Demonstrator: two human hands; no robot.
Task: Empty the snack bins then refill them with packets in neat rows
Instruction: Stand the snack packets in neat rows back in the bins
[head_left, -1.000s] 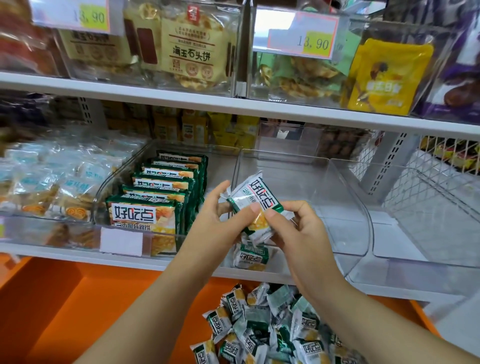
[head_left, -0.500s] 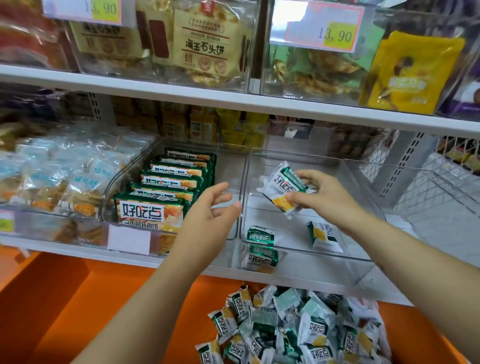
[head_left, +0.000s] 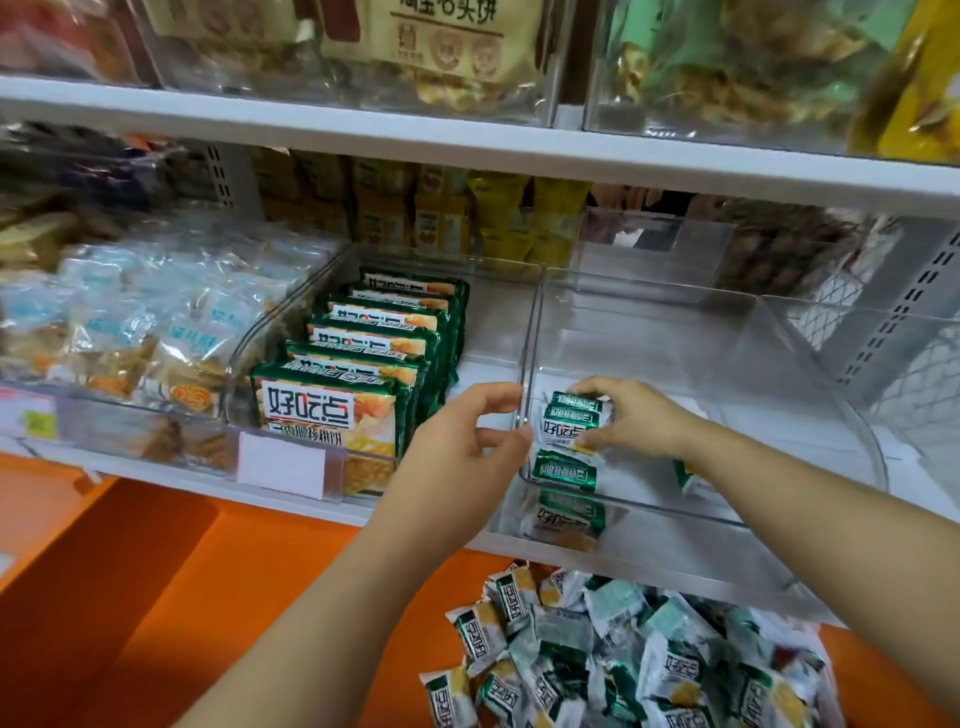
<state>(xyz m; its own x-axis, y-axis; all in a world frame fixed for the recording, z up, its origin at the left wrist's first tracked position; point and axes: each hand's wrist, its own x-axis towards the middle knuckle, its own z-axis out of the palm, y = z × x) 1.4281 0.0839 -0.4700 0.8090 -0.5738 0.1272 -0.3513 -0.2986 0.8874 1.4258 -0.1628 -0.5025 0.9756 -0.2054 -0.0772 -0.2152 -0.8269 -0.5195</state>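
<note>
As the right hand (head_left: 631, 415) pinches a small green packet (head_left: 569, 428) into the row at the clear bin's (head_left: 779, 332) front-left corner, refilling looks barely begun. The left hand (head_left: 467, 441) hovers empty, loosely curled, beside the bin wall. Next: another packet from the heap (head_left: 623, 649) below.

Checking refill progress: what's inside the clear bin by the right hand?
Small green packets in a short row at the clear bin's front left; the right hand grips the rearmost packet. Another packet is mostly covered by the forearm.
</note>
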